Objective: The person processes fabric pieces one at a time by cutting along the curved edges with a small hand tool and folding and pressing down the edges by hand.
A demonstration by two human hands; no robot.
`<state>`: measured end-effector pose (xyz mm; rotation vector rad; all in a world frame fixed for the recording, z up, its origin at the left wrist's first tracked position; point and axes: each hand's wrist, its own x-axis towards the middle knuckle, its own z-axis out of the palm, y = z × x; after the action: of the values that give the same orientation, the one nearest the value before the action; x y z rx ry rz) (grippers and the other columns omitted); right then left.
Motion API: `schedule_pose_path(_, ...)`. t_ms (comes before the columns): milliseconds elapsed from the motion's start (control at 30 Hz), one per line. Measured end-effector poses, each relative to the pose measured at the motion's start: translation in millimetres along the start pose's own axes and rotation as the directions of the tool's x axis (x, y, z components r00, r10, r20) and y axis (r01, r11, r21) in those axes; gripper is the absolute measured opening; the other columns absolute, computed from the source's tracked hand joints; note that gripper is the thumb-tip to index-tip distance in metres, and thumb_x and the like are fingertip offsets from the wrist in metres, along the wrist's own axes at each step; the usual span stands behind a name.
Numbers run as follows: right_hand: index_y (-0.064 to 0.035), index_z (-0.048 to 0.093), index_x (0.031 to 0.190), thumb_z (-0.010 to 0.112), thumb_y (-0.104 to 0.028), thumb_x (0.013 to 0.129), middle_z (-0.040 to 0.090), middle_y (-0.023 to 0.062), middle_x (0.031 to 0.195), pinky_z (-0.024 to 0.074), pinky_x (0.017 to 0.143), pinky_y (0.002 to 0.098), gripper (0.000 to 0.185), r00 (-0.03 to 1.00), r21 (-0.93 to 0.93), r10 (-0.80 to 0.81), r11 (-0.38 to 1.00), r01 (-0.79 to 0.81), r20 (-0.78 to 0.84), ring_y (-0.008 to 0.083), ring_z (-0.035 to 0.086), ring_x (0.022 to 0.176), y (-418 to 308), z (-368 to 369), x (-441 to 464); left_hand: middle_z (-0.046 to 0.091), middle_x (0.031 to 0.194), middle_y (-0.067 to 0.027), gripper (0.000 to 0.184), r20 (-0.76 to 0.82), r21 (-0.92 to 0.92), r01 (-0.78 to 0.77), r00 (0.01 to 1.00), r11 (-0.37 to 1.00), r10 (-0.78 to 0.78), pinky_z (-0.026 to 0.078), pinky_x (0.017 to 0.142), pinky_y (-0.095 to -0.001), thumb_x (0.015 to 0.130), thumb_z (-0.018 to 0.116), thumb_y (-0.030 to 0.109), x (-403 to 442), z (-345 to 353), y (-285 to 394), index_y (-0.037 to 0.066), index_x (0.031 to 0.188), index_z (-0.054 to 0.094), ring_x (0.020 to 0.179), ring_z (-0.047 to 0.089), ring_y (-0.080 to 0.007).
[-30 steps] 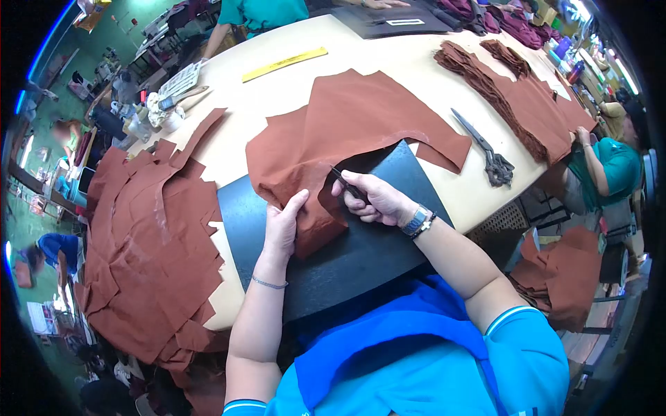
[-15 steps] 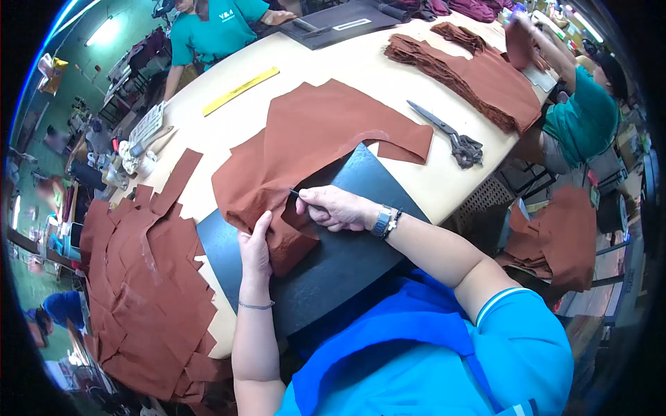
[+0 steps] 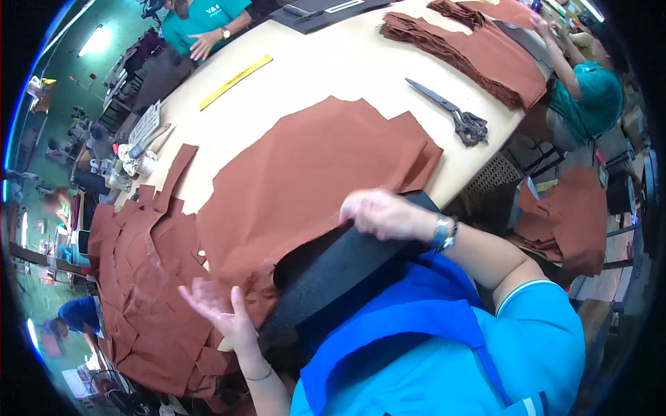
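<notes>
A large brown sheet, leather or cloth [image 3: 312, 166], lies spread over the table and partly over a black board [image 3: 340, 277] in front of me. My right hand [image 3: 385, 213] is closed with curled fingers at the sheet's near edge; what it grips is hidden and blurred. Over the lower left part of the sheet, my left hand [image 3: 225, 315] is open, palm up with fingers spread. Close to it on the left lies a heap of cut brown pieces [image 3: 156, 277].
Black-handled shears [image 3: 454, 114] and a yellow ruler [image 3: 236, 82] lie on the table [image 3: 305, 73]. Stacked brown pieces [image 3: 479, 62] are at the far right, near a person in green [image 3: 590, 100]. Another person [image 3: 208, 24] stands across the table. A brush [image 3: 149, 141] rests at the left.
The brown sheet has been unfolded and spread flatter. My left hand has let go of it and moved left. My right hand has shifted right; the small dark tool it held no longer shows.
</notes>
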<state>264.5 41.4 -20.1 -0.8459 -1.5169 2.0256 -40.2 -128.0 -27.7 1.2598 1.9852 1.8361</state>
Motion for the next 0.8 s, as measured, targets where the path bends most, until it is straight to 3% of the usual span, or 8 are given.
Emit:
schedule_pose_path(100, -0.0093, 0.060, 0.106, 0.047, -0.038, 0.107, 0.044, -0.0060, 0.067, 0.0321, 0.042, 0.0168, 0.032, 0.954, 0.084, 0.000, 0.996, 0.026, -0.299, 0.0009, 0.037, 0.050, -11, -33, -3, 0.046, 0.145, -0.0172, 0.063, 0.311, 0.316, -0.431, 0.889, 0.845, 0.337, 0.028, 0.117, -0.0420, 0.091, 0.067, 0.009, 21, 29, 59, 0.002, 0.148, 0.040, 0.138, 0.042, -0.0285)
schedule_pose_path(167, -0.0076, 0.059, 0.111, 0.044, -0.044, 0.107, 0.044, -0.0055, 0.068, 0.0305, 0.042, 0.0168, 0.040, 0.945, 0.211, -0.020, 0.973, 0.093, -0.326, 0.0013, 0.036, 0.049, -10, -39, 0, 0.045, 0.147, -0.0190, 0.062, 0.761, 0.228, -0.583, 0.607, 0.780, 0.231, 0.025, 0.118, -0.0497, 0.089, 0.072, 0.017, 35, 69, 85, 0.010, 0.146, 0.047, 0.141, 0.039, -0.0361)
schedule_pose_path(267, -0.0073, 0.056, 0.116, 0.042, -0.048, 0.106, 0.044, -0.0048, 0.068, 0.0295, 0.043, 0.0180, 0.044, 0.943, 0.469, 0.037, 0.874, 0.130, -0.331, 0.0027, 0.036, 0.050, -10, -26, 5, 0.034, 0.159, -0.0168, 0.059, 0.894, 0.186, -0.591, 0.432, 0.785, 0.114, 0.022, 0.117, -0.0617, 0.098, 0.056, 0.047, 12, 143, 52, 0.018, 0.148, 0.046, 0.150, 0.025, -0.0359)
schedule_pose_path(333, -0.0074, 0.054, 0.118, 0.041, -0.050, 0.106, 0.043, -0.0045, 0.069, 0.0302, 0.044, 0.0188, 0.046, 0.951, 0.565, 0.085, 0.818, 0.103, -0.297, 0.0040, 0.035, 0.051, -3, -19, 4, 0.027, 0.162, -0.0158, 0.066, 0.869, 0.349, -0.654, 0.495, 0.671, 0.031, 0.019, 0.115, -0.0684, 0.097, 0.053, 0.053, 19, 166, 27, 0.018, 0.151, 0.041, 0.151, 0.019, -0.0373)
schedule_pose_path(433, -0.0070, 0.053, 0.119, 0.041, -0.049, 0.106, 0.043, -0.0045, 0.069, 0.0296, 0.044, 0.0188, 0.045, 0.960, 0.580, 0.145, 0.814, 0.021, -0.238, 0.0037, 0.034, 0.051, 2, -15, -2, 0.022, 0.164, -0.0169, 0.070, 0.736, 0.577, -0.478, 0.655, 0.663, -0.169, 0.018, 0.112, -0.0735, 0.097, 0.052, 0.057, 45, 160, 20, 0.017, 0.152, 0.038, 0.152, 0.017, -0.0387)
schedule_pose_path(533, -0.0074, 0.053, 0.119, 0.040, -0.047, 0.107, 0.043, -0.0048, 0.069, 0.0296, 0.044, 0.0188, 0.044, 0.967, 0.607, 0.183, 0.793, -0.040, -0.175, 0.0034, 0.034, 0.051, 8, -15, 3, 0.047, 0.148, -0.0162, 0.050, 0.648, 0.537, -0.518, 0.759, 0.666, 0.068, 0.032, 0.110, -0.0645, 0.091, 0.066, 0.042, 54, 154, 5, 0.012, 0.130, 0.057, 0.138, 0.043, -0.0326)
schedule_pose_path(567, -0.0082, 0.054, 0.119, 0.041, -0.046, 0.107, 0.044, -0.0045, 0.070, 0.0297, 0.044, 0.0183, 0.042, 0.970, 0.639, 0.204, 0.766, -0.071, -0.136, 0.0034, 0.035, 0.051, 9, -15, 7, 0.063, 0.127, -0.0117, 0.032, 0.570, 0.399, -0.561, 0.771, 0.725, 0.283, 0.044, 0.101, -0.0518, 0.087, 0.072, 0.029, 55, 155, 3, 0.010, 0.112, 0.065, 0.119, 0.058, -0.0293)
schedule_pose_path(800, -0.0092, 0.055, 0.119, 0.039, -0.047, 0.107, 0.048, -0.0025, 0.071, 0.0299, 0.039, 0.0172, 0.043, 0.956, 0.740, 0.290, 0.631, -0.233, 0.053, 0.0046, 0.037, 0.050, 10, -6, 40, 0.068, 0.099, -0.0053, 0.011, 0.506, 0.312, -0.556, 0.784, 0.771, 0.361, 0.054, 0.081, -0.0377, 0.090, 0.068, 0.017, 67, 161, -10, 0.008, 0.095, 0.070, 0.095, 0.065, -0.0263)
